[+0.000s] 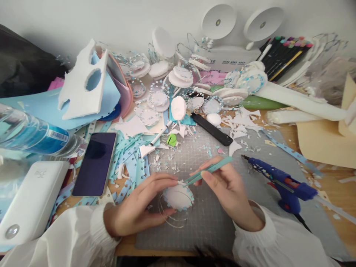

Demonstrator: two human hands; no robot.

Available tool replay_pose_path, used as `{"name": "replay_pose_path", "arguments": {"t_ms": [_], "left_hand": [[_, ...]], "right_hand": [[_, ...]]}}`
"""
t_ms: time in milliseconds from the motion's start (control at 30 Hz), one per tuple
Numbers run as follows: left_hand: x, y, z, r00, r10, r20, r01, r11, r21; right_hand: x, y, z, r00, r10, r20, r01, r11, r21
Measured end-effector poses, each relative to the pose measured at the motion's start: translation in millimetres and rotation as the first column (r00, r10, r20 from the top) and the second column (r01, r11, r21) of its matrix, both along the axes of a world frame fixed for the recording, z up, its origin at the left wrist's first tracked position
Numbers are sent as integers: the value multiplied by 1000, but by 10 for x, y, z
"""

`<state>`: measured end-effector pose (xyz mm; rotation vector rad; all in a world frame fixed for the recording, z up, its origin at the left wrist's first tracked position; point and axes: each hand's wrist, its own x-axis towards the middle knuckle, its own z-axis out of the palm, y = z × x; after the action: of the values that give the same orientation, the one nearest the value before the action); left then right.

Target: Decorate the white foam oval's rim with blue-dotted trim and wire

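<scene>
On the grey cutting mat point(205, 222), the left hand point(139, 211) pinches a white foam disc point(178, 197) while the right hand point(230, 189) grips teal tweezers point(208, 171) touching its rim.

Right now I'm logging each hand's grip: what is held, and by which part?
Right hand pinches teal tweezers near their back end. Left hand steadies the white foam disc by its rim.

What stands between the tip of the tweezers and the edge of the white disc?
Nothing visible does. The tweezers in the right hand reach the white disc at its upper rim, beside the left hand fingertips.
</scene>
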<state>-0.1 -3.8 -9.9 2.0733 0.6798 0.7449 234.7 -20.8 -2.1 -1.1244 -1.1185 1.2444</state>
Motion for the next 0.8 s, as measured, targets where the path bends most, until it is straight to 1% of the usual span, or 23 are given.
{"name": "replay_pose_path", "arguments": {"t_ms": [167,300,433,567,800], "left_hand": [[3,9,0,1000,-20,14,20,1000,16],[8,6,8,1000,-11,16,11,1000,-2],[5,5,14,1000,-4,19,6,997,-82],[8,16,11,997,17,73,-5,986,-166],[31,39,12,980,68,188,-8,953,-304]], "right_hand": [[22,27,-71,997,44,-69,-51,992,-112],[26,56,-64,989,60,-137,-87,977,-197],[9,81,-25,985,43,-169,-90,956,-278],[-12,93,3,977,15,-211,-89,933,-348],[-24,99,16,935,16,-356,-194,861,-471]]}}
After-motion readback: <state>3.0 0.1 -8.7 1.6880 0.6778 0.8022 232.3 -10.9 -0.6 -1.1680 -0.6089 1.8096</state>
